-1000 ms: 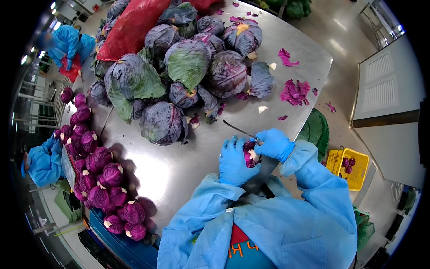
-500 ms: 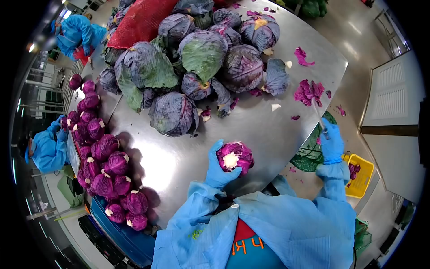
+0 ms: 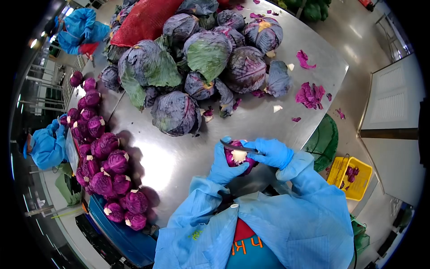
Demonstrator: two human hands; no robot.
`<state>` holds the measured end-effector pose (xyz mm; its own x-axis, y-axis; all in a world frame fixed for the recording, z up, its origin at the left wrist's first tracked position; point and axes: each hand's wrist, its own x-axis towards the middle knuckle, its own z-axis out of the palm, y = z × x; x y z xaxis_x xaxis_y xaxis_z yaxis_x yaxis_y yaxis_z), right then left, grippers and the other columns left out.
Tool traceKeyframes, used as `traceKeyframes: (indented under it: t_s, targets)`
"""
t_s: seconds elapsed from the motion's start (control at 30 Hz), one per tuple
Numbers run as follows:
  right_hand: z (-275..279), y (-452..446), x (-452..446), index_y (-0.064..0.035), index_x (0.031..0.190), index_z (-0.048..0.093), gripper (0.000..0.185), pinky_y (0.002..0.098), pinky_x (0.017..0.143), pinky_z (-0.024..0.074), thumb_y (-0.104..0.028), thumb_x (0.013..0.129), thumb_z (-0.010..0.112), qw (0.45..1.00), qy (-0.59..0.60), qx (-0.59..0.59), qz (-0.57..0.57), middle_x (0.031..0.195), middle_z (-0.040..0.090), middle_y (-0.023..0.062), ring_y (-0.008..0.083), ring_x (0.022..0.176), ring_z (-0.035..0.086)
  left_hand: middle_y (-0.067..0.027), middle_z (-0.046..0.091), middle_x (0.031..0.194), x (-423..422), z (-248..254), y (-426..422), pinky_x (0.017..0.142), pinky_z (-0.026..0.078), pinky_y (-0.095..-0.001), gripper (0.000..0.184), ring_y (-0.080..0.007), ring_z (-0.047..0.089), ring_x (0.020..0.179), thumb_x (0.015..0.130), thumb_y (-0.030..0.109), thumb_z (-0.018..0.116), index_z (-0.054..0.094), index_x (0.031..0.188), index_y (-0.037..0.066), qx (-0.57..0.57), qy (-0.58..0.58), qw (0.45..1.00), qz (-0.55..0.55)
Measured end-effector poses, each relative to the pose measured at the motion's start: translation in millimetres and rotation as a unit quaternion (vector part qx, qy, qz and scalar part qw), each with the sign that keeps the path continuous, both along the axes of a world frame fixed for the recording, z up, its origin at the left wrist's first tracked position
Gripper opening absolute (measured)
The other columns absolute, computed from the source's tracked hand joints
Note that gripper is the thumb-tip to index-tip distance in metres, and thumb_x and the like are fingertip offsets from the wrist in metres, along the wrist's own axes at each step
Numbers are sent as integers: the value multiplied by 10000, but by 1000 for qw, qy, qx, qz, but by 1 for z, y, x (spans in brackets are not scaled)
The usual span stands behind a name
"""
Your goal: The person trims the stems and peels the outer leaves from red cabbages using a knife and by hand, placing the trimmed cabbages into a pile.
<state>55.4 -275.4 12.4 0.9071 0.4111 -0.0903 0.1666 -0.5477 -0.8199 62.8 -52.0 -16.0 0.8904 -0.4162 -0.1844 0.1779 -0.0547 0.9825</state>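
A small peeled red cabbage [image 3: 238, 156], its pale cut stem facing up, rests in my gloved left hand [image 3: 220, 167], fingers curled around its left side. My gloved right hand [image 3: 274, 154] is closed around the handle of a knife, which the fingers mostly hide. The dark, curved knife blade [image 3: 236, 146] lies across the upper part of the cabbage, near the stem and my left fingertips. Beyond my hands, a large untrimmed red cabbage [image 3: 175, 114] sits on the steel table [image 3: 264, 123].
Untrimmed cabbages [image 3: 244, 67] and a red mesh sack [image 3: 145, 22] pile up at the back. Peeled cabbages [image 3: 102, 183] line the left edge. Leaf scraps [image 3: 310, 95] lie right. A yellow basket [image 3: 363, 179] stands off the table. Two people in blue work at left.
My right hand has come in from the table's right edge to the cabbage, bringing the knife across it. The leaf scrap by the blade stayed on the table. My left hand keeps hold.
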Motion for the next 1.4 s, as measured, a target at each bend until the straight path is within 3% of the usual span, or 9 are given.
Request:
traceKeyframes:
  t_s: [0.2, 0.37, 0.5, 0.73, 0.87, 1.0, 1.1, 1.23, 1.4]
  targets:
    - [-37, -18, -24, -189, 1233, 604, 436, 332, 554, 502, -201, 809, 703, 970, -191, -75, -130, 777, 591, 49, 239, 617, 607, -139, 461, 1284, 10, 12, 2, 1023, 416, -360, 935, -238, 498, 1173, 638, 229, 874, 328, 1368, 22, 55, 84, 993, 55]
    - [-62, -26, -54, -104, 1255, 594, 529, 303, 724, 526, -262, 789, 789, 944, 45, 91, -314, 1078, 676, 83, 141, 793, 646, -158, 456, 1266, 12, -3, 9, 1009, 426, -356, 930, -239, 497, 1164, 667, 237, 860, 296, 1373, 20, 30, 82, 994, 63]
    - [-5, 11, -26, -65, 1372, 485, 734, 304, 917, 473, -279, 755, 822, 935, 245, 124, -225, 1291, 569, 85, 113, 1101, 555, -161, 457, 1258, 14, -3, 10, 1002, 440, -362, 971, -246, 501, 1161, 639, 245, 884, 289, 1373, 19, 47, 63, 996, 33]
    - [-49, 12, -37, -15, 1212, 599, 433, 289, 925, 472, -222, 856, 732, 901, 171, 331, -223, 1164, 649, 94, 137, 1050, 600, -159, 463, 1245, 10, 12, -2, 964, 479, -353, 1025, -248, 534, 1128, 576, 226, 920, 293, 1360, 20, 36, 85, 994, 52]
    - [-54, -11, -61, -51, 1065, 641, 257, 294, 722, 537, -215, 877, 701, 957, 47, 70, -279, 964, 690, 86, 158, 832, 665, -158, 438, 1298, 3, 4, 12, 1041, 405, -379, 1029, -258, 474, 1214, 563, 228, 918, 306, 1365, 26, -15, 22, 1000, 5]
    - [-19, -71, -36, -143, 1254, 593, 438, 310, 640, 529, -293, 859, 709, 896, 152, -122, -398, 836, 674, 71, 168, 687, 646, -181, 347, 1438, -10, -7, 32, 1137, 259, -422, 1033, -312, 336, 1358, 560, 271, 912, 331, 1379, 29, 15, -138, 989, -48]
    - [-22, -63, -40, -164, 1336, 537, 552, 326, 658, 528, -352, 847, 712, 922, 12, -126, -367, 865, 674, 85, 177, 718, 644, -203, 314, 1479, -19, -4, 30, 1145, 242, -435, 1037, -343, 312, 1385, 560, 304, 909, 342, 1385, 33, 53, -211, 974, -61]
    - [0, 7, -30, -31, 1290, 551, 672, 328, 929, 464, -374, 766, 793, 921, 281, 120, -243, 1167, 651, 118, 202, 1043, 605, -225, 353, 1453, -21, 16, 21, 1143, 234, -504, 978, -410, 322, 1368, 586, 312, 886, 368, 1375, 54, 128, -283, 947, -87]
    - [-16, 14, -25, -27, 1233, 590, 556, 345, 822, 503, -351, 813, 757, 820, 461, 254, -227, 1006, 693, 128, 234, 903, 654, -215, 395, 1430, -21, 20, 17, 1138, 249, -509, 955, -418, 343, 1348, 562, 260, 886, 396, 1358, 63, 116, -283, 950, -58]
